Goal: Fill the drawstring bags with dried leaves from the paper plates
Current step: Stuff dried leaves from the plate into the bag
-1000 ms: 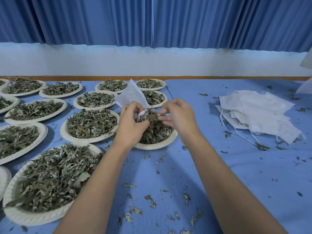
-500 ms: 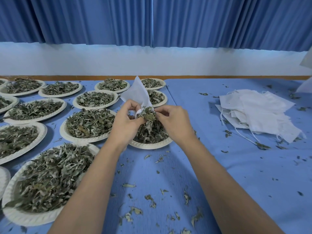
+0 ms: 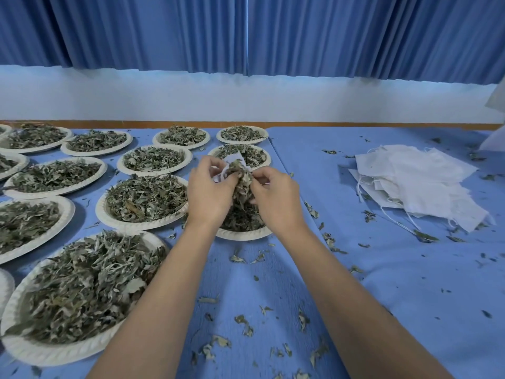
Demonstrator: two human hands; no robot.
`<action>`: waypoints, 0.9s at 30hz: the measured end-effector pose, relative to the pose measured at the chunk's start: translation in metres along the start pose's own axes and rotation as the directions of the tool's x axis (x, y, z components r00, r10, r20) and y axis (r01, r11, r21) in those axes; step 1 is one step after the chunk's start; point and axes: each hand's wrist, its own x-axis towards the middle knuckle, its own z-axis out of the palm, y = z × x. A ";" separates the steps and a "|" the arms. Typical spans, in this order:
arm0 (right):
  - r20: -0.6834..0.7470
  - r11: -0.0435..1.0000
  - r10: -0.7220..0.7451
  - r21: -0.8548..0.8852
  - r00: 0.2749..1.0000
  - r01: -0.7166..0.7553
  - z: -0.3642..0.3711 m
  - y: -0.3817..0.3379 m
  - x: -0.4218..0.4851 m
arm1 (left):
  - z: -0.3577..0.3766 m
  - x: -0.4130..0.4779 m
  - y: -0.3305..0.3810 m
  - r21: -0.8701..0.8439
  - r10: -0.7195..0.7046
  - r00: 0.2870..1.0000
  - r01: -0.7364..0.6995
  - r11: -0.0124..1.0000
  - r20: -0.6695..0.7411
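White woven-cloth drawstring bag (image 3: 232, 160) is up off the counter, btwn both hands, above the round white paper plate (image 3: 240, 234) at centre. Only small bits of its cloth show; the rest is hidden behind fingers & leaves.

Left hand (image 3: 209, 192): grip curled, thumb & fingers pinching the bag's edge near its mouth.

Right hand (image 3: 276, 198): grip curled too, fingertips pinched on a clump of grey-green dried leaves (image 3: 241, 184) right at the bag's mouth. Can't tell if it also touches the cloth. The clump hangs down to the leaf heap on the plate below; both wrists sit over that plate's near rim.

Blue cloth-covered counter (image 3: 382, 269) carries everything. On the right, well apart from the hands, lies a pile of flat white bags (image 3: 418, 181) w/ thin strings trailing off its near side. On the left, rows of other plates (image 3: 41, 354), each heaped w/ the same leaves, run back to the far edge. Loose leaf bits (image 3: 243, 324) are scattered over the cloth, thickest btwn the 2 forearms. Behind the counter: a white wall (image 3: 246, 102) strip, then a pleated blue curtain (image 3: 246, 31).
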 end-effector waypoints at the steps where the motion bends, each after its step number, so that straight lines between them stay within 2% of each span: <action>1: -0.008 1.000 0.025 0.017 1.000 -0.025 0.000 0.000 0.001 | -0.001 -0.001 0.002 -0.046 -0.030 0.998 0.032 0.998 0.047; 4: -0.035 0.995 0.089 0.052 0.995 -0.088 -0.002 0.001 0.003 | -0.009 -0.001 0.007 -0.221 -0.140 0.966 0.188 0.957 0.217; 7: -0.038 0.989 0.113 0.101 0.993 -0.109 -0.003 0.002 0.004 | -0.011 -0.003 0.008 -0.167 -0.111 0.946 0.168 0.972 0.305; 12: 0.009 0.976 0.121 0.182 0.993 -0.120 -0.003 -0.001 0.003 | -0.008 -0.001 0.003 -0.133 -0.053 0.986 0.074 0.988 0.160; 16: 0.074 0.941 0.142 0.299 0.987 -0.158 -0.003 -0.002 0.004 | -0.007 0.003 -0.005 0.006 -0.016 0.998 0.016 1.000 0.062; 20: 0.050 0.964 0.104 0.241 0.993 -0.113 0.002 -0.002 0.000 | -0.001 0.009 -0.005 0.093 -0.034 0.997 0.040 0.995 -0.064; 24: 0.000 0.989 0.089 0.119 0.996 -0.089 0.005 -0.002 0.000 | 0.008 0.016 0.006 0.012 -0.136 0.974 0.141 0.990 -0.183; 27: 0.008 0.986 0.115 0.121 0.993 -0.115 0.005 -0.004 -0.001 | 0.011 0.016 0.009 -0.121 -0.208 0.963 0.189 0.974 -0.170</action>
